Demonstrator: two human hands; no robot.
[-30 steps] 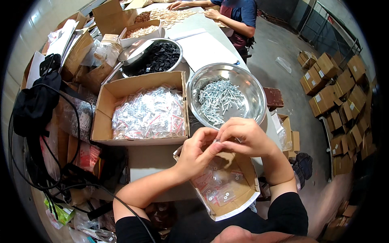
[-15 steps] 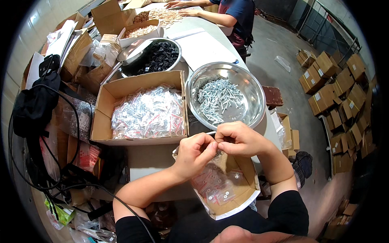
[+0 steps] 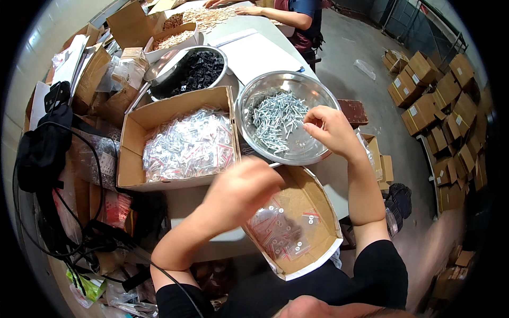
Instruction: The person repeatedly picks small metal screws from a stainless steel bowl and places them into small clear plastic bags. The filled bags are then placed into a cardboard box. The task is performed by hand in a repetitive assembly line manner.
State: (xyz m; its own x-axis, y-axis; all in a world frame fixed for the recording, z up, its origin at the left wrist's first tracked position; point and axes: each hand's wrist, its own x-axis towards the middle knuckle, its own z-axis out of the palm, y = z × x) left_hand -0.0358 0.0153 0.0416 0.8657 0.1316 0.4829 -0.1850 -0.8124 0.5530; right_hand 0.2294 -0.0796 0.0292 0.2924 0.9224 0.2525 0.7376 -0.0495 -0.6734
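My right hand [image 3: 333,131] is over the right side of a steel bowl [image 3: 323,151] of silvery screws [image 3: 278,117]. Its fingers are curled together, and whatever they may hold is hidden. Motion smears my left hand [image 3: 244,188], so its fingers cannot be read; it hovers between a large carton [image 3: 154,184] and a shallow cardboard tray [image 3: 315,259]. Inside the tray lie small clear zip bags [image 3: 278,228] with red strips and small white round pieces. The carton is heaped with clear bags [image 3: 188,146] that appear to contain screws.
Beyond the carton stands a metal bowl of black parts [image 3: 204,71]. White paper [image 3: 262,53] lies behind the screw bowl. Another person's arm [image 3: 283,17] rests near wooden pieces [image 3: 212,18]. Black cables [image 3: 101,159] hang at left; cartons [image 3: 424,100] are stacked on the right.
My hands, together over the tray before, have separated. The right moved up and right to the screw bowl; the left moved slightly left and is blurred. The whole view has shifted a little.
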